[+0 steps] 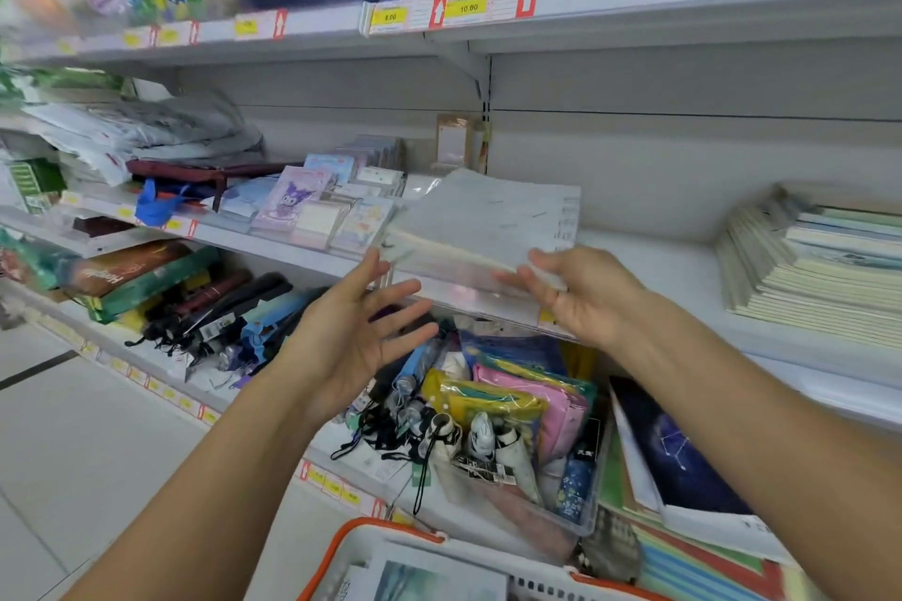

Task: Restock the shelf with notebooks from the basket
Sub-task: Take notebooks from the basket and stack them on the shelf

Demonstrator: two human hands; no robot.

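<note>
Up front, the right hand [581, 295] pinches the near edge of a pale grey notebook pack in clear plastic wrap [483, 220], which lies on the white metal shelf [649, 268] just beyond its fingers. Beside it, the left hand [356, 342] hovers with fingers spread, apparently touching nothing. Below both wrists sits the white plastic basket with orange rim [390, 532], holding what looks like another notebook [429, 576].
</note>
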